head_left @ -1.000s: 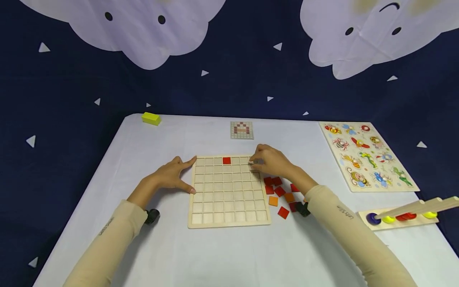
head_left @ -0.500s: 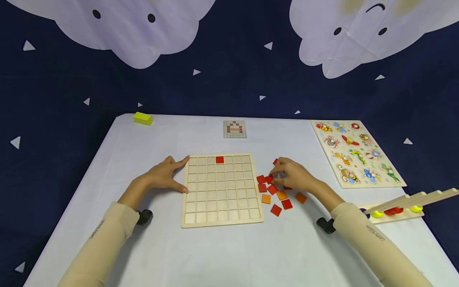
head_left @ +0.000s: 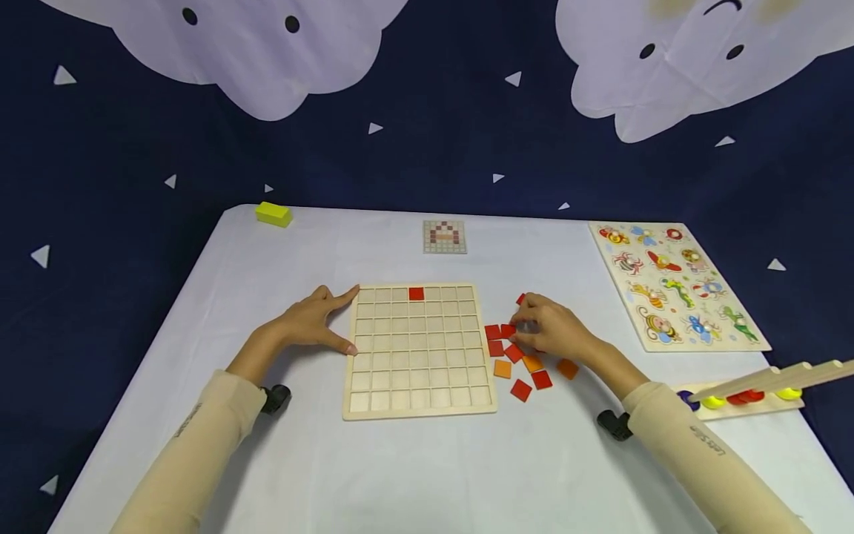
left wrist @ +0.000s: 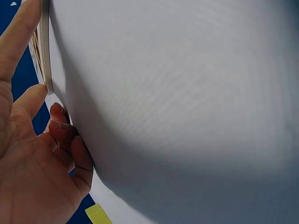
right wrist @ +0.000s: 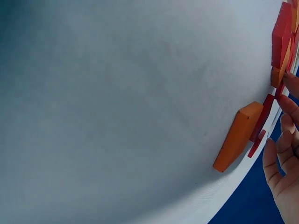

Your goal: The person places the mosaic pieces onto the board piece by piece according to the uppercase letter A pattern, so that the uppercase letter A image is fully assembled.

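Observation:
A wooden grid board (head_left: 419,413) lies on the white table, with one red tile (head_left: 416,294) in its top row. My left hand (head_left: 312,320) rests at its left side, index fingertip at the far corner and thumb on the edge. The left wrist view shows the other fingers loosely bent below the board's edge (left wrist: 45,56). Right of the board, my right hand (head_left: 550,326) reaches into the loose tiles. Its thumb and index finger pinch the sides of a red tile (head_left: 508,331), partly hidden behind the fingertips in the right wrist view.
Several red and orange tiles lie around the right hand, including an orange tile (head_left: 568,368). A small pattern card (head_left: 445,237) lies beyond the board. A yellow block (head_left: 273,214), an insect puzzle board (head_left: 677,285) and a peg stand (head_left: 740,400) sit toward the edges.
My right hand has moved from the board's upper right corner rightward to the loose tiles, and its fingers have come around a red one. The left hand stays at the board.

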A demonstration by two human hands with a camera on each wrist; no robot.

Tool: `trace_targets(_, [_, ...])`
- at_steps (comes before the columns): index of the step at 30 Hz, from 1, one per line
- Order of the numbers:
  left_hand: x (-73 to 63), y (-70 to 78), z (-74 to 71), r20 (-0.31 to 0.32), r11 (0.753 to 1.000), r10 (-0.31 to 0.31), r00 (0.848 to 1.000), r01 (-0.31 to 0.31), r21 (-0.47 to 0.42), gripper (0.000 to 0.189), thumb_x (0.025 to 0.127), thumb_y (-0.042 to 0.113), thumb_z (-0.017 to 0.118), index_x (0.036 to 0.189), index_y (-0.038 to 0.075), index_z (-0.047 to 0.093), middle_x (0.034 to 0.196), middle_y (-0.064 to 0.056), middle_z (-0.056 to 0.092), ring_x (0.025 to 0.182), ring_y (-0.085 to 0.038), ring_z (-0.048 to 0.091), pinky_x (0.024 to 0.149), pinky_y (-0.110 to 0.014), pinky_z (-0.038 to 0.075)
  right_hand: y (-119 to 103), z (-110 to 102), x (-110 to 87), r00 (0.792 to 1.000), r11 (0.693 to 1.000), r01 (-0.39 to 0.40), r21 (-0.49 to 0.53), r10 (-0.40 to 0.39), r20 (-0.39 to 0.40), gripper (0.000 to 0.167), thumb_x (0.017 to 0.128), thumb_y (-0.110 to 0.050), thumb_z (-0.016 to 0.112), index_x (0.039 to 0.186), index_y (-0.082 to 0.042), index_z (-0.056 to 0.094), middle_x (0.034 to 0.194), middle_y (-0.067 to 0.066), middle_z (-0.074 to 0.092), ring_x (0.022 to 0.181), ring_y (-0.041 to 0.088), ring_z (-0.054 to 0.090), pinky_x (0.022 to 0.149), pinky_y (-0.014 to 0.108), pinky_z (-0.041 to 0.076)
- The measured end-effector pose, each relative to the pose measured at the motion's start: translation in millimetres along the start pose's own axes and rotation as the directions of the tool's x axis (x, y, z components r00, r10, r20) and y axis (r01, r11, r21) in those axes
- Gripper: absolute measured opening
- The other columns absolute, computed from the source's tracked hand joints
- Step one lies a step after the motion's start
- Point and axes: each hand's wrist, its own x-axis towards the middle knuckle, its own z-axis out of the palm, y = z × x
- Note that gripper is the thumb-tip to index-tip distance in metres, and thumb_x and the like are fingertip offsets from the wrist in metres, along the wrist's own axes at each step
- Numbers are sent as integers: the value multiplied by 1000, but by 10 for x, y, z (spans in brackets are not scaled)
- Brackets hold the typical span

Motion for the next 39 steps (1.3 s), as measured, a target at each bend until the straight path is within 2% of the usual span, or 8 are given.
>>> trace_targets(12, [-16,25,-27,2,1000,-10,1000,9,10,119,65,55,87,158,17,23,104,-11,41,81,-21,41,73,-31,36,-22,-59,7,1000,1000,2,-2,-2,-28,20,79,-20,84,95,-9,76,91,1,54,85,17,50,74,35,44])
trace_targets(17, [-21,34,-38,6,1000,-5,1000,5,6,119,66,55,87,158,17,23,103,-11,41,81,-21,40,73,-30,35,-55,-64,70,998,999,38,1,-38,-45,22,79,-21,84,95,-8,77,91,2,55,84,18,52,74,35,46])
trace_targets(23, [-6,41,-30,12,1000,-9,1000,9,2,119,66,55,87,158,17,23,103,-11,40,81,-21,40,73,-30,35,-201,-25,245,992,994,107,7,-107,-64,22,80,-22,83,95,-8,77,91,2,57,84,18,54,74,36,48])
trace_targets(31, [0,30,-33,13,1000,-26,1000,26,2,118,66,53,87,158,17,23,104,-11,40,82,-21,40,74,-31,35,-509,55,565,986,985,163,54,-161,-38,26,83,-23,81,100,-4,77,94,3,58,85,19,56,73,34,48])
trace_targets(39, [-4,24,-26,4,1000,-6,1000,6,-7,119,65,54,88,158,18,23,103,-11,41,80,-20,39,71,-30,35,-724,173,843,976,974,218,54,-218,-19,22,84,-22,79,99,-5,77,94,2,60,82,17,55,74,34,49])
